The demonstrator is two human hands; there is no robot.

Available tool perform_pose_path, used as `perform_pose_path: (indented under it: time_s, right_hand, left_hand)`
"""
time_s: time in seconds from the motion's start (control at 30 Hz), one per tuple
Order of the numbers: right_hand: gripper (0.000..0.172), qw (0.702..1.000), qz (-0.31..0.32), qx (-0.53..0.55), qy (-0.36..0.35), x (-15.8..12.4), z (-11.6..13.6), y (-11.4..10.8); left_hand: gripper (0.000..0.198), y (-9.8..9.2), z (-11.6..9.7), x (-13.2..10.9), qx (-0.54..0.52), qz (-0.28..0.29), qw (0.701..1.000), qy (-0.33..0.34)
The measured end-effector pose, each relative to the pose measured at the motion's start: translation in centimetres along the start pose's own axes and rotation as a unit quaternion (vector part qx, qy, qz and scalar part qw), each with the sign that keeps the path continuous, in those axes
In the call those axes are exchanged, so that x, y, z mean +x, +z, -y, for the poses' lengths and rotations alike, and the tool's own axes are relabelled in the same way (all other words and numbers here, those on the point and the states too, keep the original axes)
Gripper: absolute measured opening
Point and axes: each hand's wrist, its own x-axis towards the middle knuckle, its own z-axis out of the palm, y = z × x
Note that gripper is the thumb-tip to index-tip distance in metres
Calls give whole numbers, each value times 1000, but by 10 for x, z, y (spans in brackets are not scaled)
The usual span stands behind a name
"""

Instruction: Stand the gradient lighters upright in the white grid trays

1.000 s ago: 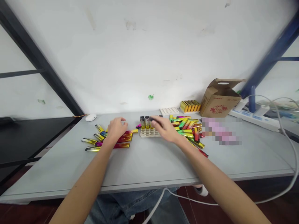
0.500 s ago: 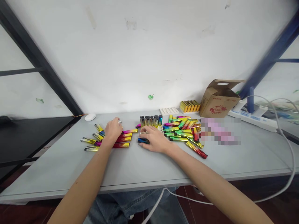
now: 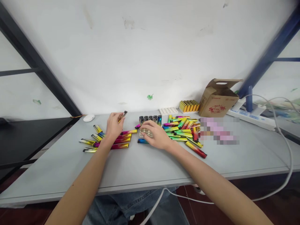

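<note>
My left hand (image 3: 112,126) is raised a little above the grey table (image 3: 145,162) and pinches one shiny lighter (image 3: 122,116) at its fingertips. Under and left of it lies a row of gold and red lighters (image 3: 106,142). My right hand (image 3: 156,134) rests with curled fingers on a white slotted tray (image 3: 145,133); what its fingers hold I cannot tell. Several lighters (image 3: 150,119) stand upright in the tray's back row. A blue lighter (image 3: 142,141) lies flat by the right hand's fingertips. A heap of multicoloured lighters (image 3: 184,130) lies right of the tray.
A second white tray (image 3: 168,111), a block of yellow lighters (image 3: 189,106) and an open cardboard box (image 3: 217,98) stand at the back right. A white mouse (image 3: 89,117) sits back left. A power strip (image 3: 254,118) and white cable (image 3: 284,150) lie at the right.
My left hand has lifted one lighter up off the left row. My right hand came from the upright lighters down to the tray's front, and a blue lighter now lies on the table there.
</note>
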Motion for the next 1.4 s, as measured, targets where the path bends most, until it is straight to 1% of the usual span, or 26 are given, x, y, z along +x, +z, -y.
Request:
perform_pose_path:
  time_s: [0.03, 0.07, 0.1, 0.13, 0.2, 0.27, 0.33, 0.4, 0.5, 0.57, 0.63, 0.7, 0.77, 0.87, 0.93, 0.97, 1.03, 1.13, 1.23, 1.4]
  right_hand:
    - [23, 1000, -21, 20, 9, 1, 0, -1]
    - [23, 998, -41, 43, 19, 2, 0, -2]
    - [24, 995, -64, 66, 30, 3, 0, -3]
    - [25, 991, -88, 87, 42, 4, 0, -4]
    - [28, 981, -140, 117, 64, 6, 0, -7]
    - [30, 973, -178, 127, 80, 8, 1, -10]
    - [27, 968, -193, 133, 91, 10, 3, -14]
    - [22, 964, -185, 156, 107, 12, 5, -16]
    - [26, 945, -153, 252, 140, 15, 8, -17]
    - [28, 917, -136, 339, 162, 17, 7, -16]
    - [27, 876, -149, 416, 193, 19, 5, -16]
    - [26, 822, -190, 482, 236, 21, 0, -20]
    - [26, 758, -225, 546, 278, 22, -5, -27]
    - [19, 667, -226, 637, 314, 22, -12, -40]
    - [16, 621, -222, 679, 321, 22, -14, -46]
    - [17, 606, -219, 694, 322, 21, -14, -48]
    - [25, 591, -206, 710, 324, 20, -13, -50]
    - [34, 578, -194, 723, 325, 20, -13, -50]
    - [36, 570, -207, 726, 323, 19, -14, -49]
    - [36, 564, -218, 720, 340, 18, -15, -51]
  left_hand:
    - [27, 1, -7, -2, -64, -31, 996, 44]
    - [29, 1, -16, -4, -131, -54, 986, 85]
    - [33, 1, -26, -7, -191, -65, 973, 110]
    - [36, 1, -36, -12, -240, -65, 961, 120]
    - [42, 1, -55, -22, -296, -64, 945, 127]
    - [45, 0, -70, -34, -309, -47, 940, 138]
    - [53, -1, -80, -44, -309, -5, 940, 144]
    - [62, -2, -85, -52, -304, 17, 941, 146]
    - [67, -2, -89, -56, -296, 20, 942, 156]
    - [68, -3, -90, -57, -288, 12, 943, 163]
    - [67, -3, -90, -55, -280, 2, 945, 170]
    - [61, -4, -89, -53, -276, -13, 945, 175]
    - [51, -6, -86, -50, -278, -29, 944, 174]
    - [40, -7, -80, -45, -275, -46, 946, 168]
    - [37, -7, -76, -43, -267, -50, 948, 166]
    - [35, -7, -75, -43, -262, -49, 949, 167]
    - [33, -6, -74, -43, -251, -39, 951, 173]
    - [31, -6, -74, -44, -229, -10, 956, 183]
    - [35, -7, -76, -45, -198, 10, 963, 181]
    - [39, -6, -75, -44, -183, 18, 965, 186]
